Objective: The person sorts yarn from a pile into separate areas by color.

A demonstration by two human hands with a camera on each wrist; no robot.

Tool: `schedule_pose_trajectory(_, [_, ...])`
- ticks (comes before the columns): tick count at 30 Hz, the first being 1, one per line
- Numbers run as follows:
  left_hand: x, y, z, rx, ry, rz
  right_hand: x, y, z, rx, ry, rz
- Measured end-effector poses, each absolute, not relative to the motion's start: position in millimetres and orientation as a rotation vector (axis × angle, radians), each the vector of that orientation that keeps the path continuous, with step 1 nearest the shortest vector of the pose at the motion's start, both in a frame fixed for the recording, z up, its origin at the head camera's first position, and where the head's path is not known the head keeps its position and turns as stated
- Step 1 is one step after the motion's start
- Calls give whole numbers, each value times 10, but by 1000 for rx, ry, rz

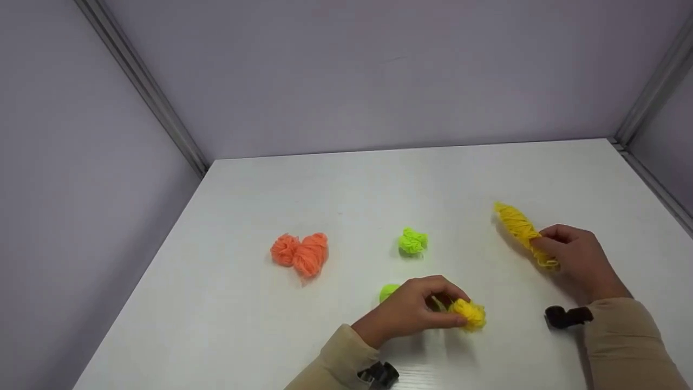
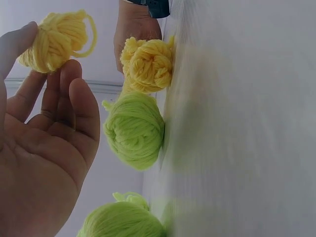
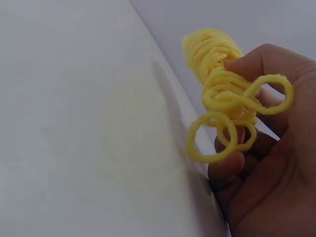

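Observation:
Between thumb and fingers my left hand pinches a small yellow yarn ball, raised over the table; a loop of strand sticks out of it in the left wrist view. My right hand holds the near end of a long yellow yarn bundle at the right. Loose loops hang off that bundle in the right wrist view. One green yarn ball lies beyond the left hand. A second green yarn ball is partly hidden behind that hand.
Two orange yarn balls lie side by side, touching, on the left part of the white table. Pale walls with metal corner posts stand along the back and sides. Each sleeve carries a black wrist device.

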State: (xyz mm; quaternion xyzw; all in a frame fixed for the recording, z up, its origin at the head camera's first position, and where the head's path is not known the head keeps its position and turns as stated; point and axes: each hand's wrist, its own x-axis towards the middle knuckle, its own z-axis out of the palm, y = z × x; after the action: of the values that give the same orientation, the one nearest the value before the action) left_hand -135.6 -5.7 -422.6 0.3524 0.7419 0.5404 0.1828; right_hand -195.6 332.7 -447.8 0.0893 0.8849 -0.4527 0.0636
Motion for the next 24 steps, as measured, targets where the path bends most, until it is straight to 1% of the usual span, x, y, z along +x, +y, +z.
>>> schedule_pose_trajectory(8, [-1353, -58, -4239, 1021, 2103, 1533, -1951, 3431, -4483, 305, 2686, -1349])
schedule_pose_trajectory(24, [-1373, -54, -4281, 1057, 2109, 1518, -1905, 3589, -4484, 278, 2663, -1343])
